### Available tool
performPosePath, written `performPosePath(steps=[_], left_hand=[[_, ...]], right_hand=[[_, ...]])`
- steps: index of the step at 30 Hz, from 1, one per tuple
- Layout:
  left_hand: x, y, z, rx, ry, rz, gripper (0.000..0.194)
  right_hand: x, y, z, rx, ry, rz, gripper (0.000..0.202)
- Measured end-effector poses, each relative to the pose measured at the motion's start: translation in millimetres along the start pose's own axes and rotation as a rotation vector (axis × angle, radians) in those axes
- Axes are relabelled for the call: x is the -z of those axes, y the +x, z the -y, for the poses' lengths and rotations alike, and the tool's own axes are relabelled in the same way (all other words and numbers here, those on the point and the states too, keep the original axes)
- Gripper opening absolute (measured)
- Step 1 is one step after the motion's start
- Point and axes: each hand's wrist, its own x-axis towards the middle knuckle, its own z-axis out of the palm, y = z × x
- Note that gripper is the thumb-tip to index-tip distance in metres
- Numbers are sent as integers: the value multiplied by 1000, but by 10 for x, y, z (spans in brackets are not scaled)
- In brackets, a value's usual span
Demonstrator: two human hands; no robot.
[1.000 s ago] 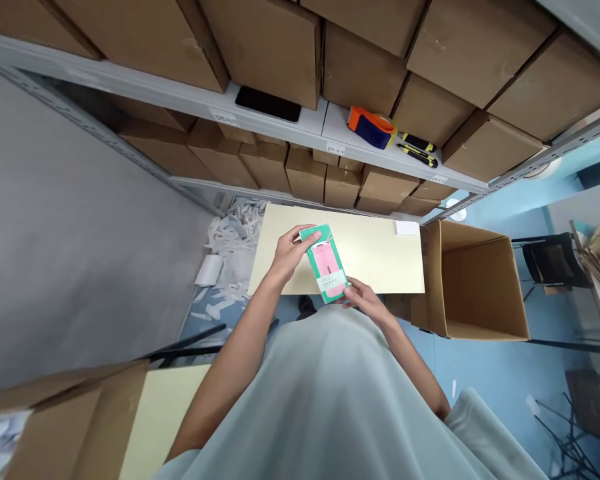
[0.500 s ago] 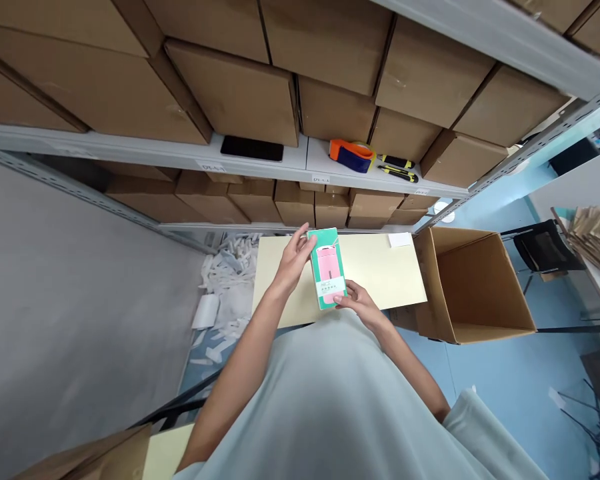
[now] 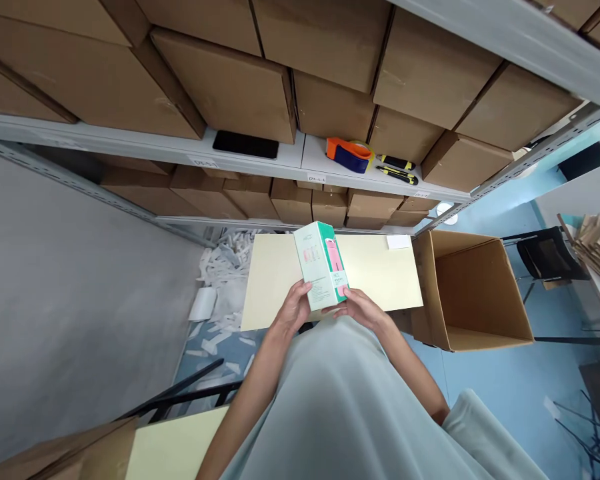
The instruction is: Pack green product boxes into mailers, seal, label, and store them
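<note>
A small green and white box [image 3: 316,267] with a pink picture is held upright above the pale yellow board [image 3: 375,273]. My left hand [image 3: 295,305] grips its lower left edge, thumb on the white printed side. On the lower right corner my right hand [image 3: 361,307] is closed, with the thumb at the green side and some fingers beneath. The white side and part of the green side both face me. A white slip [image 3: 399,242] lies on the board's far right corner.
An open cardboard box [image 3: 485,293] stands right of the board. Ahead, a shelf [image 3: 300,157] bears cartons, a black phone [image 3: 245,145], an orange and blue tape dispenser [image 3: 349,155] and cutters [image 3: 397,170]. White scraps [image 3: 227,273] lie left.
The small box has turned so its white printed side shows beside the green one. My left hand has moved from its upper left edge down to the lower left.
</note>
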Motion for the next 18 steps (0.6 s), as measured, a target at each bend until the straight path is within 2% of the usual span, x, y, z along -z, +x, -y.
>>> performPosePath(steps=[3, 6, 9, 13, 15, 18], left_hand=[[5, 34, -133, -87, 120, -90, 74], [31, 84, -197, -173, 305, -226, 80], [-25, 96, -180, -257, 517, -365, 80], [-197, 26, -121, -402, 803, -512, 67], [-231, -4, -101, -465, 868, -533, 66], [-128, -13, -80, -440, 755, -410, 70]], right_hand=[[147, 28, 171, 119, -222, -203, 66], [153, 103, 354, 297, -369, -343, 64], [-40, 225, 468, 424, -526, -409, 66], [-343, 426, 480, 467, -678, -540, 96], [-382, 522, 448, 473, -704, -584, 99], [-265, 646, 392, 468, -666, -571, 91]])
